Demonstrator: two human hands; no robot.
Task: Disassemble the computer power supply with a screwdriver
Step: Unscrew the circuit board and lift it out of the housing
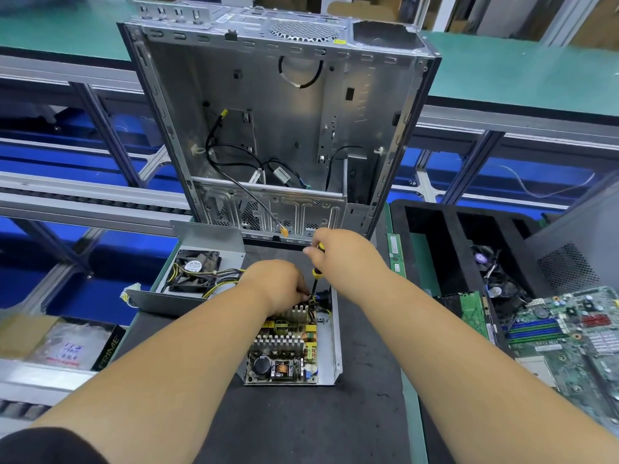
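Note:
The open power supply [330,349] lies on the dark mat, its circuit board with heatsinks, coils and capacitors exposed. Its removed cover [207,237] with the fan [196,267] sits to the left, joined by yellow and black wires. My right hand [338,254] grips the yellow-and-black screwdriver [315,274], held upright with its tip down at the far end of the board. My left hand [278,284] rests on the far end of the board with its fingers curled down among the parts beside the shaft; what they touch is hidden.
An empty computer case [278,128] stands open just behind the power supply. A black foam tray [445,249] with fans and a green board sits to the right, a motherboard [576,333] beyond it. A bagged item [67,346] lies at left.

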